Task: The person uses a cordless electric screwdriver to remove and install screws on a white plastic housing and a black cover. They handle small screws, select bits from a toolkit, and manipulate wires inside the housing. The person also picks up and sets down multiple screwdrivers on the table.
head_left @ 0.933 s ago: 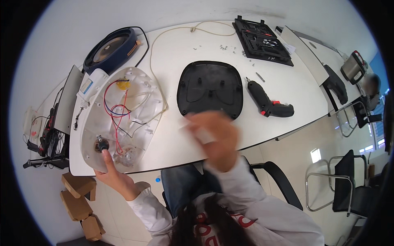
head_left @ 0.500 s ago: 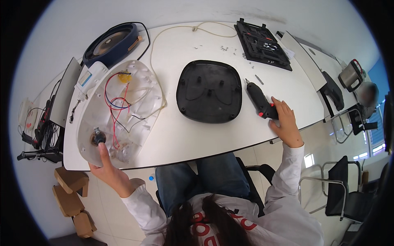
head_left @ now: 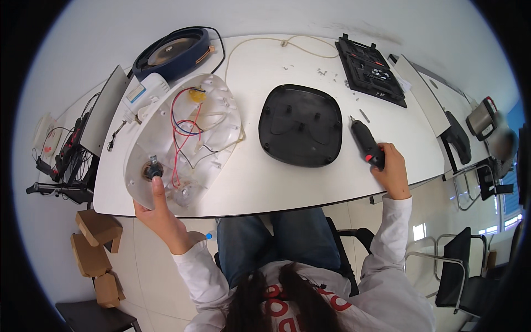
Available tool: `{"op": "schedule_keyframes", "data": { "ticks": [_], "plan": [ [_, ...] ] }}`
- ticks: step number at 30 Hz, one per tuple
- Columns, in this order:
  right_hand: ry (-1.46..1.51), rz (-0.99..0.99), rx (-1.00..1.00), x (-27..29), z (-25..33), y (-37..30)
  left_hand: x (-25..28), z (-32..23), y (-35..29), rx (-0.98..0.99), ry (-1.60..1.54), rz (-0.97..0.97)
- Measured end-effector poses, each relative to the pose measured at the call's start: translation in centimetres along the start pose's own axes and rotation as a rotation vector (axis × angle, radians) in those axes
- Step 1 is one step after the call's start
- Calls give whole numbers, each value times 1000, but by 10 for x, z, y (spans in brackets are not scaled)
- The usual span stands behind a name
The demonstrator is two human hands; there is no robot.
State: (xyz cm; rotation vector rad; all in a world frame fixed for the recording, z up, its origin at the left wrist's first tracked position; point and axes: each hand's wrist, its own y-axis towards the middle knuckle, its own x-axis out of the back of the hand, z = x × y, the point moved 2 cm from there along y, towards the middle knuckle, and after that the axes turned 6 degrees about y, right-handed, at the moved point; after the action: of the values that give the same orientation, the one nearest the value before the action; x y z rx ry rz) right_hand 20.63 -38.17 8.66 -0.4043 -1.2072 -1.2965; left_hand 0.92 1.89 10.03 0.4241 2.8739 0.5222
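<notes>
A white plastic housing (head_left: 148, 138) lies open side up at the left of the table, with red, blue and black wires (head_left: 178, 133) inside. My left hand (head_left: 166, 224) grips its near edge, the thumb inside by a dark round part (head_left: 153, 169) and the fingers hidden beneath. At the right, my right hand (head_left: 394, 174) closes round the handle end of a black electric screwdriver (head_left: 363, 137) with red buttons. The tool lies on the table, its tip away from me. Between my hands rests a black rounded-square base (head_left: 304, 146).
A black tool case (head_left: 373, 72) stands open at the far right, with small screws (head_left: 322, 72) scattered beside it. A loose bit (head_left: 364, 115) lies near the screwdriver. Behind the housing are a blue round appliance (head_left: 171, 53) and a white bottle (head_left: 145, 94). A pale cord (head_left: 249, 40) runs along the back.
My right fingers, spread over the screwdriver's handle end before, have now closed round it. My left hand stays on the housing's edge. The whole view has shifted slightly.
</notes>
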Motion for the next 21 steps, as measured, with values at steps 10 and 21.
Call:
{"op": "schedule_keyframes", "data": {
  "ticks": [10,21],
  "plan": [
    [550,-173,-234,23,48,-31,2,1,0,-13,5,-3],
    [1550,514,-20,-19,184,-42,2,0,2,-3,0,50]
  ]
}}
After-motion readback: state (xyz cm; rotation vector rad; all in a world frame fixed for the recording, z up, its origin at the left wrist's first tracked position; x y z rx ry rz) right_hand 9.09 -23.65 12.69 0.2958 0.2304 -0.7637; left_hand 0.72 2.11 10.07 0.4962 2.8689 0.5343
